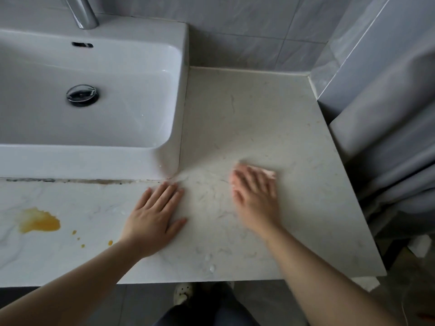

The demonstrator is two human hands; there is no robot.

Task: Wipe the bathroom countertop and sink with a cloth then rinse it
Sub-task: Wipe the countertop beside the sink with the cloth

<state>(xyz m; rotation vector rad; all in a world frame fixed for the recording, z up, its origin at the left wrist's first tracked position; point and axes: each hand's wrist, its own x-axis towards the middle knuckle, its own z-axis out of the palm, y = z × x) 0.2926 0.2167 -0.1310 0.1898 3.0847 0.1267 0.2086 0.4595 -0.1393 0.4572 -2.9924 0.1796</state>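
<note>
Pink cloth (269, 173) is lying on the marble countertop (259, 109) just right of the sink (182, 74), with the right hand (256, 198), blurred, pressing it flat, fingers stretched out. Left hand (155, 215) is resting palm-down nearby, fingers straight, holding nothing. Yellow spill (38, 221) is sitting far left.

Countertop (259, 118): veined stone-look, smooth, matt. Sink (179, 55): glossy white ceramic. Faucet (82, 12), drain plug (82, 94): polished metal.

left hand (154, 217) flat, right hand (255, 198) flat, blurred
</note>
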